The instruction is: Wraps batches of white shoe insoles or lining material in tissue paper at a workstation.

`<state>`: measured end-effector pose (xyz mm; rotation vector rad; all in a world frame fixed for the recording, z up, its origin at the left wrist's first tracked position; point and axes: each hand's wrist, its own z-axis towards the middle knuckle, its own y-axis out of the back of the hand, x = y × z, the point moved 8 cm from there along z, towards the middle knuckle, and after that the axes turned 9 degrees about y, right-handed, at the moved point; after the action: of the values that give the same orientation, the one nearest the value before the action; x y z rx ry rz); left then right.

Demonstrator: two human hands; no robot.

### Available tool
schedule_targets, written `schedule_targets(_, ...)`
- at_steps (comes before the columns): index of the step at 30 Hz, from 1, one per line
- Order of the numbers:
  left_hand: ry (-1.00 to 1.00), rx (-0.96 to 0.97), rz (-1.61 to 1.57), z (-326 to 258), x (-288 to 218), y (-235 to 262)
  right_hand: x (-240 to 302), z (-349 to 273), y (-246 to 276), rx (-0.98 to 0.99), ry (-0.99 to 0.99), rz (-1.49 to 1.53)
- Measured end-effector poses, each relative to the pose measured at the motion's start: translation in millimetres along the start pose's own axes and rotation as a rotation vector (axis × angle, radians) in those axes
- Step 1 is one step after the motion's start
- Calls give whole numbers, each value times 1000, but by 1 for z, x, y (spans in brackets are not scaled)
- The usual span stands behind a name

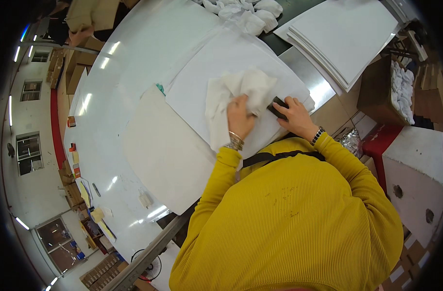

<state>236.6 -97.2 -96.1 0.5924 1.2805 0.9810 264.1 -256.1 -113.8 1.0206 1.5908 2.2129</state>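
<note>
My left hand [239, 116] grips a crumpled white cloth [233, 94] that lies on a large white sheet [202, 82] on the work table. My right hand [295, 114] presses down on a small dark flat object [278, 107] at the sheet's near right corner, right beside the cloth. Both wrists carry bracelets, and yellow sleeves run down to the lower edge.
A stack of white boards [342, 34] lies at the upper right, crumpled white cloths [243, 12] at the top. A cardboard box with white pieces [401, 89] stands at the right. The long white table [134, 63] stretches left, with another person's arm [80, 29] at its far end.
</note>
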Motion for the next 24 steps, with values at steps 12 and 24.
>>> schedule_targets(12,15,61,131,-24,-39,0,-32,48,-6,45,-131,327)
schedule_targets(24,426,127,-337,23,76,6,16,38,113,-417,78,318)
